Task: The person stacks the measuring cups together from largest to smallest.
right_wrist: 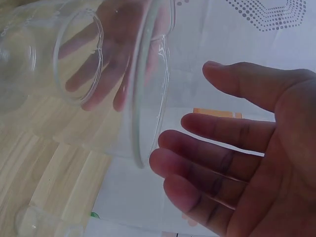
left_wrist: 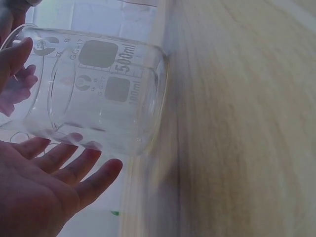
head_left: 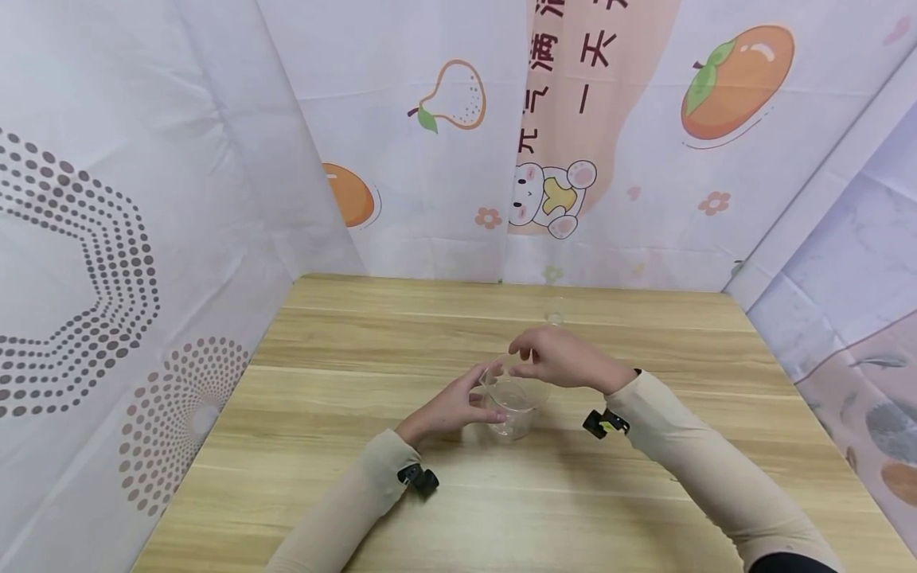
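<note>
A large clear glass beaker (head_left: 528,391) marked 500ml stands on the table, with a smaller beaker (left_wrist: 117,90) marked 100ml inside it. My left hand (head_left: 451,407) grips the large beaker from the left; the left wrist view shows the thumb on one side and the fingers of that hand (left_wrist: 44,190) along the other. Just above the rim is my right hand (head_left: 562,356), holding nothing. In the right wrist view this hand (right_wrist: 232,158) has spread, relaxed fingers beside the large beaker's rim (right_wrist: 140,98).
Another small clear glass vessel (head_left: 555,312) is near the back of the wooden table (head_left: 344,334), beyond my right hand. Printed white curtains (head_left: 401,183) hang behind the table and along its sides.
</note>
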Motion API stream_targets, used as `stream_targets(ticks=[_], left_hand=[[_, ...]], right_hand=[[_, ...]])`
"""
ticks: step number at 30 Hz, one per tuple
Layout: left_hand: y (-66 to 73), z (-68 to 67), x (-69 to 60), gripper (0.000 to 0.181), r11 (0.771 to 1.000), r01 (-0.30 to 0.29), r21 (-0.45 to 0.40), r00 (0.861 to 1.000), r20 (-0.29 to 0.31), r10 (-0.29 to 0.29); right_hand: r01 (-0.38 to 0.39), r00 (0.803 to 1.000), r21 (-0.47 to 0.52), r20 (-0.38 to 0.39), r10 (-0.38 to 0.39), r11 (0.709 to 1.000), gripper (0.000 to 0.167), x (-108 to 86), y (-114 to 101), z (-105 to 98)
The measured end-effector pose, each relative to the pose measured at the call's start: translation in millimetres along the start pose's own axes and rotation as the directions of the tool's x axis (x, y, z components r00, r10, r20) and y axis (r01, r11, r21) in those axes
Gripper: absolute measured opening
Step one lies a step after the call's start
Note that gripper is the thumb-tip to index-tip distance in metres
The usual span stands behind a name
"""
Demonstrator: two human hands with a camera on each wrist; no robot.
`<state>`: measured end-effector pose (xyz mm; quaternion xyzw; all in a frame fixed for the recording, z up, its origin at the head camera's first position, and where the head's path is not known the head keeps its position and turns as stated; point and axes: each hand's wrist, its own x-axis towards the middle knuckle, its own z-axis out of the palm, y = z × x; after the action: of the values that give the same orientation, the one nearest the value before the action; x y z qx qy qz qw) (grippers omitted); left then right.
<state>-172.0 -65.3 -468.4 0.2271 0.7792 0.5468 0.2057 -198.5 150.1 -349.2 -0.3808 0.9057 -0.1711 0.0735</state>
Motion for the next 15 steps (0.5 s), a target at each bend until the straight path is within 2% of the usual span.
stream_targets(ticks=[15], left_hand=[[1.9, 4.0, 2.8, 0.091, 0.999, -0.028, 0.017, 0.999, -0.025, 0.028]], right_hand=[[-0.003, 0.999, 0.034, -0.035, 0.005, 0.999, 0.029, 0.1, 3.5, -6.0]])
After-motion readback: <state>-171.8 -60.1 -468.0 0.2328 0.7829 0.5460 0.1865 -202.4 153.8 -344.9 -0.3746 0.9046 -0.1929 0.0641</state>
